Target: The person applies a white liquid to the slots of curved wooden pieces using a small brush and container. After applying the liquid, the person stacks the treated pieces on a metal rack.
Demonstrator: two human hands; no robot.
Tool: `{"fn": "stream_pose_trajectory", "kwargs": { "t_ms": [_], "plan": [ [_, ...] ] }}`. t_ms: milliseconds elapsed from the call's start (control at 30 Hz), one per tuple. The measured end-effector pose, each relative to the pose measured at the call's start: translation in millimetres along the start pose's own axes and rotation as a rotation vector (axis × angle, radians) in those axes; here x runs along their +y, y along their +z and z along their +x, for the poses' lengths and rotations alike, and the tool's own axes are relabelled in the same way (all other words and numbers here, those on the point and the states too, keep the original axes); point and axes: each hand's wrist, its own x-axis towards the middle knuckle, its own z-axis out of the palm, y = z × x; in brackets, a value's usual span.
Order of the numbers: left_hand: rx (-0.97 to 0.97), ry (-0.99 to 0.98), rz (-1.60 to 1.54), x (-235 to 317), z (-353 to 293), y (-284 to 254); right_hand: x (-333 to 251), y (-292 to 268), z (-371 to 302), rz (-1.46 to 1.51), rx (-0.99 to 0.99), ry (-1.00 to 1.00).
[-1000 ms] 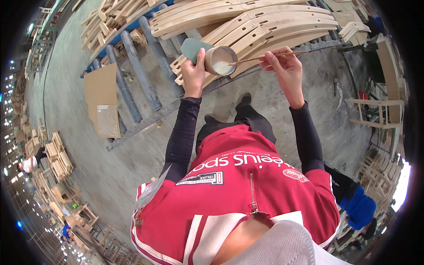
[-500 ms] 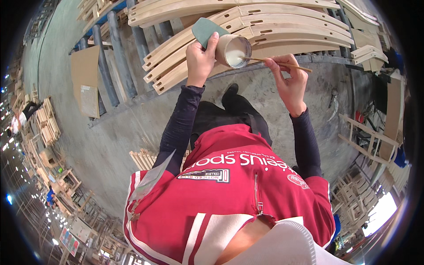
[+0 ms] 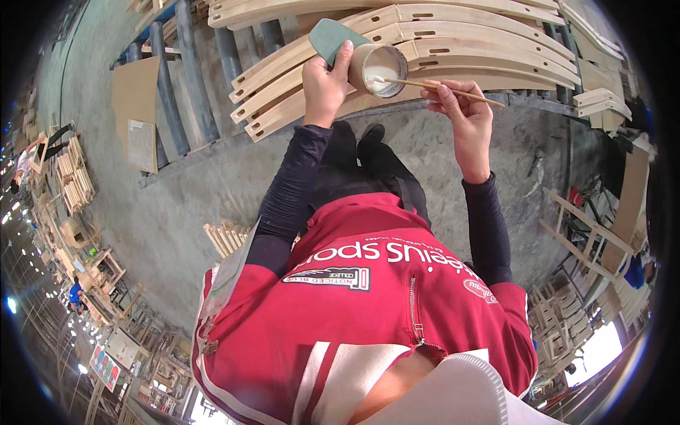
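Note:
My left hand (image 3: 324, 91) grips a tan, round cup (image 3: 358, 65) tilted with its mouth to the right. A white, creamy substance (image 3: 380, 76) lies inside. A flat green piece with rounded corners (image 3: 336, 42) sticks out beyond the same hand, against the cup; how it is held is partly hidden. Between the fingertips of my right hand (image 3: 470, 124) is a thin wooden stick (image 3: 412, 83), its far end dipped into the white substance. Pale curved wooden slats (image 3: 467, 51) with oval slots lie just beyond both hands.
The slats rest on a conveyor with dark rollers (image 3: 167, 99). A cardboard sheet (image 3: 133, 95) lies on its left part. Wooden frames (image 3: 591, 230) stand at the right, and stacked wooden pieces (image 3: 76, 177) at the left near another person (image 3: 27, 159). Concrete floor (image 3: 234, 170) surrounds my feet.
The cup and my left hand have shifted slightly right and up in the picture. The stick's tip sits deeper over the white substance, and my right-hand fingers are curled more around the stick.

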Motion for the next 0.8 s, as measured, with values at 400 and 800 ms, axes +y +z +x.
{"fn": "stream_pose_trajectory", "kwargs": {
  "t_ms": [400,800],
  "plan": [
    [-0.062,-0.055,-0.126,-28.2,31.2,-3.5,24.3,4.2,24.7,0.107,0.088,0.149],
    [-0.054,-0.156,-0.065,-56.4,47.1,-35.4,47.5,-9.9,55.6,-0.327,0.294,-0.199]
  ]
}}
